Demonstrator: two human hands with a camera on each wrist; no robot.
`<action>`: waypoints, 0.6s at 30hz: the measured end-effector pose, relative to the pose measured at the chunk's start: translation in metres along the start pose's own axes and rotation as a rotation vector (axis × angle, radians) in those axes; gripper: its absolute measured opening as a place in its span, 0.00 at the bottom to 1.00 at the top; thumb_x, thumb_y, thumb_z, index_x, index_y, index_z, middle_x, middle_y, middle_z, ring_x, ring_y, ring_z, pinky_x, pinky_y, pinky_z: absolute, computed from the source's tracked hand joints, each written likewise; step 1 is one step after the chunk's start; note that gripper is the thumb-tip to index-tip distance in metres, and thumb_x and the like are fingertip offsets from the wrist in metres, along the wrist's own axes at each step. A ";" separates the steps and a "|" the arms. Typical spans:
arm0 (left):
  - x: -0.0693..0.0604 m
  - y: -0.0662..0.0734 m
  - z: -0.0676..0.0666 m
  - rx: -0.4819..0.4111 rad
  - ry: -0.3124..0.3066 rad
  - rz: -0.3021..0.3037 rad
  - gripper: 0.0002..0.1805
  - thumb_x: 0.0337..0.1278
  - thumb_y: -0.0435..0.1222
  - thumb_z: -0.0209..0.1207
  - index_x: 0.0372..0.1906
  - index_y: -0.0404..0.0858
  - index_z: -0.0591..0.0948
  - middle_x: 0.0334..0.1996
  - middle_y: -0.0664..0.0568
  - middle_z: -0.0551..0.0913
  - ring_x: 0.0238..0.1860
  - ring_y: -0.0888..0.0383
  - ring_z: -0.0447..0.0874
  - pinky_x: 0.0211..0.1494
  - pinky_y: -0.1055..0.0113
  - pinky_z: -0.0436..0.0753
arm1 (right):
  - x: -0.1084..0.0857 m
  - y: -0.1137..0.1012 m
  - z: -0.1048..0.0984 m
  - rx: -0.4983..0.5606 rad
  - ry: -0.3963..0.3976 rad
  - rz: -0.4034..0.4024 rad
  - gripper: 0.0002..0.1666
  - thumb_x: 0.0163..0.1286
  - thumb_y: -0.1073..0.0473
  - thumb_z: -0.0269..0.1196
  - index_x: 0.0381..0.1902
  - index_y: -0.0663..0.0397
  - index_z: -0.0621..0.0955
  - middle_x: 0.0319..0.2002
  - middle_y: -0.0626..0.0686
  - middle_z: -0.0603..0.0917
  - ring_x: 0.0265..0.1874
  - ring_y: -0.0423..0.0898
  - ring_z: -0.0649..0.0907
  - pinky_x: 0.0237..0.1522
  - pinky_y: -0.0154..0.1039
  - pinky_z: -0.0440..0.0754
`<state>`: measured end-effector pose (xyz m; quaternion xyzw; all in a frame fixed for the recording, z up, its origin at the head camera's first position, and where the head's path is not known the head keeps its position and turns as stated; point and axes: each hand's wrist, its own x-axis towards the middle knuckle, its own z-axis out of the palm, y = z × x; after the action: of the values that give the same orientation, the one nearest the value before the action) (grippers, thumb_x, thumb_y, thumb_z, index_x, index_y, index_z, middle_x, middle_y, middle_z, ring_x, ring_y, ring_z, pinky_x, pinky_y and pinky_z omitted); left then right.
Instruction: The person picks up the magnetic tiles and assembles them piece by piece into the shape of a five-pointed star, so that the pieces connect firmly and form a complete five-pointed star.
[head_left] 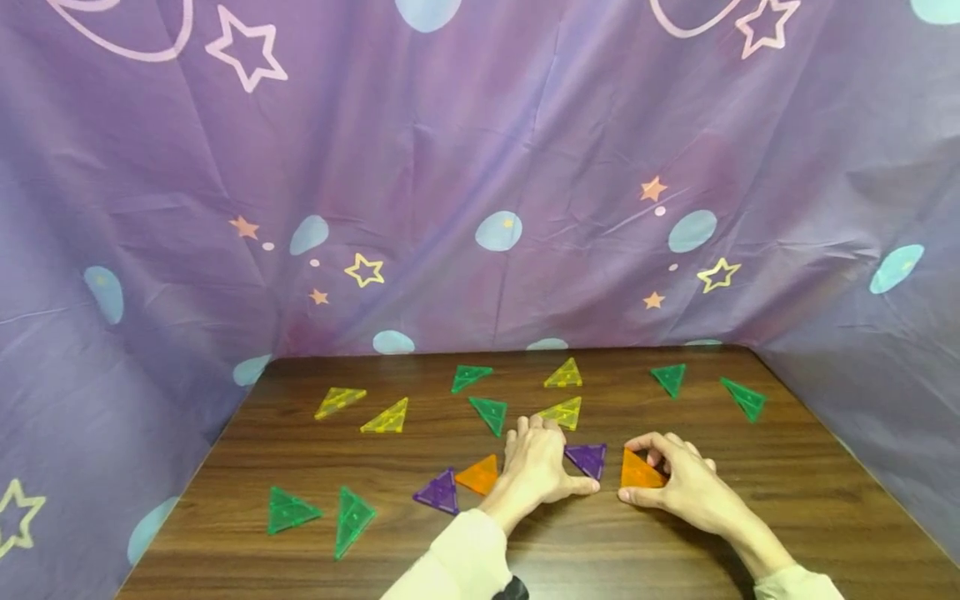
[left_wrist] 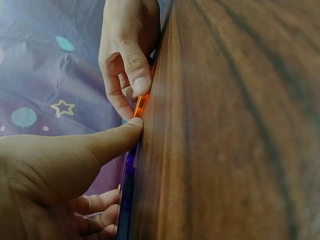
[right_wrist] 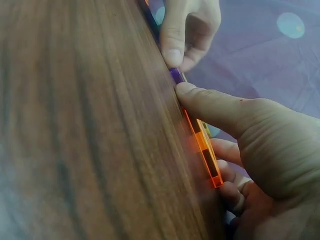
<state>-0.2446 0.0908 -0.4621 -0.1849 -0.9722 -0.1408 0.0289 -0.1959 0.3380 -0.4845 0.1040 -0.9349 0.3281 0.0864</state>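
Observation:
My left hand (head_left: 538, 465) holds a purple triangle tile (head_left: 590, 458), thumb at its near corner and the other fingers at its far left side, partly covering it. To its right, my right hand (head_left: 693, 485) grips an orange triangle tile (head_left: 637, 472) between thumb and index finger at its corners. A narrow gap separates the two tiles in the head view. Both lie flat on the table, seen edge-on as the purple tile (left_wrist: 131, 159) in the left wrist view and the orange tile (right_wrist: 202, 145) in the right wrist view.
Left of my left hand, another orange triangle (head_left: 480, 475) touches a purple triangle (head_left: 440, 492). Green triangles (head_left: 291, 510) and yellow triangles (head_left: 387, 417) lie in pairs across the wooden table (head_left: 247, 450). A patterned purple cloth (head_left: 450, 167) hangs behind the table and at its sides.

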 end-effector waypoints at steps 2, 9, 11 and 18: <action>0.000 0.000 0.000 -0.022 -0.004 0.001 0.47 0.40 0.71 0.82 0.60 0.46 0.86 0.53 0.52 0.83 0.53 0.55 0.74 0.62 0.57 0.78 | 0.002 -0.001 0.001 -0.006 0.007 0.000 0.38 0.55 0.39 0.88 0.59 0.45 0.86 0.41 0.47 0.77 0.40 0.48 0.71 0.41 0.48 0.58; -0.002 -0.001 -0.002 -0.071 -0.010 0.036 0.40 0.46 0.66 0.84 0.65 0.57 0.86 0.55 0.52 0.81 0.52 0.55 0.71 0.55 0.61 0.73 | 0.007 -0.009 0.012 -0.017 0.023 -0.004 0.38 0.55 0.38 0.87 0.59 0.45 0.87 0.41 0.44 0.79 0.41 0.46 0.73 0.45 0.50 0.58; -0.003 0.000 -0.002 -0.073 -0.014 0.043 0.38 0.47 0.65 0.83 0.65 0.58 0.86 0.56 0.51 0.81 0.52 0.54 0.70 0.55 0.60 0.72 | 0.009 -0.012 0.015 -0.016 0.024 0.000 0.38 0.56 0.38 0.87 0.59 0.45 0.87 0.41 0.44 0.79 0.42 0.46 0.73 0.46 0.50 0.59; -0.003 0.002 -0.001 -0.072 -0.025 0.051 0.37 0.50 0.64 0.82 0.65 0.60 0.86 0.56 0.51 0.81 0.52 0.54 0.69 0.53 0.60 0.70 | 0.010 -0.014 0.017 -0.029 0.022 0.020 0.38 0.56 0.36 0.87 0.59 0.43 0.86 0.41 0.45 0.79 0.43 0.47 0.73 0.47 0.51 0.59</action>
<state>-0.2408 0.0911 -0.4608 -0.2125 -0.9617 -0.1724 0.0136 -0.2030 0.3153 -0.4866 0.0896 -0.9396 0.3164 0.0948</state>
